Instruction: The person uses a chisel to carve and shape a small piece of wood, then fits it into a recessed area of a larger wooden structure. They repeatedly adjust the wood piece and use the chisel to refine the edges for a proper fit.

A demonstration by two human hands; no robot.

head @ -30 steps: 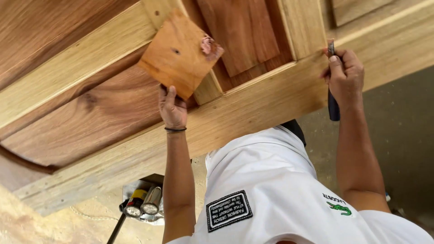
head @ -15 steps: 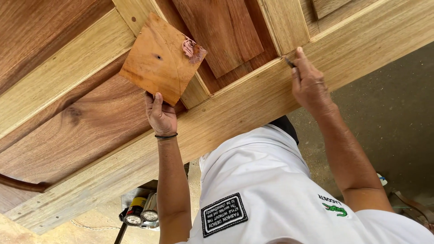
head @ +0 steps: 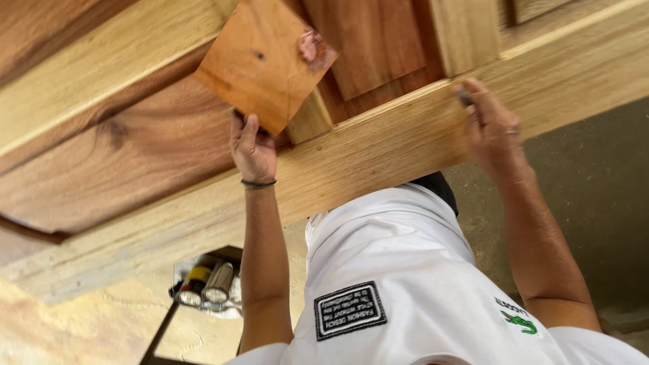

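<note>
Since the earlier frame, left hand point(head: 253, 145) raises its pinched square wood offcut point(head: 260, 61) against the door panel, right hand point(head: 492, 125) clamps a dark tool point(head: 464, 96) on the rail point(head: 378, 152); loose pinch risks dropping.

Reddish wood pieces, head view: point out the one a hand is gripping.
The loose square reddish wood board, pinched at its lower corner by the left hand; the other reddish panels are set in the pale frame.

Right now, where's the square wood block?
Head view, upper left of centre: the square wood block is held at its lower corner by the left hand, against the panelled door, left of the right hand.
</note>
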